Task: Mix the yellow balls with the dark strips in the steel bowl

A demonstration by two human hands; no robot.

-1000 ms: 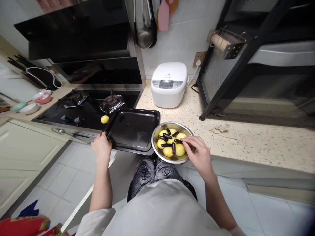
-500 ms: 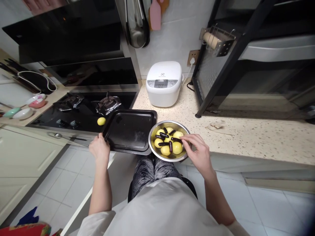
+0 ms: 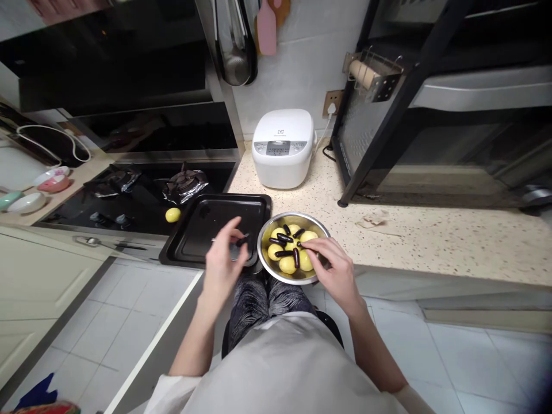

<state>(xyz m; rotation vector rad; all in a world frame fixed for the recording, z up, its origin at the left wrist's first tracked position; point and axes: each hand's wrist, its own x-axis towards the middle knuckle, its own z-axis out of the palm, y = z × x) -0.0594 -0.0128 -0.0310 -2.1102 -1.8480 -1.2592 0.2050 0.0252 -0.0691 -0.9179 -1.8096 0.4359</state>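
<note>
A steel bowl (image 3: 269, 269) holds several yellow lemons (image 3: 287, 265) with several long, dark purple finger-shaped grapes (image 3: 296, 257) lying on top. My right hand (image 3: 334, 265) reaches over the bowl's right side, thumb and fingertips pinched on one dark grape (image 3: 299, 244), mostly hidden by the fingers. Left of the bowl is a black baking tray (image 3: 202, 230). My left hand (image 3: 224, 256) hovers over the tray's right part, thumb and fingers apart. A dark patch shows between them; I cannot make out whether it is an object or the tray.
A single lemon (image 3: 173, 215) rests on the black gas hob (image 3: 142, 213) beside the tray. Behind the bowl stands a white rice cooker (image 3: 283, 149), plugged into the wall socket. A black rack (image 3: 379, 115) with an oven occupies the right. Small bowls (image 3: 28, 203) sit far left.
My left hand has let go of the tray's left edge and moved right, over the tray towards the bowl. My right hand has shifted slightly left with the dark grape.
</note>
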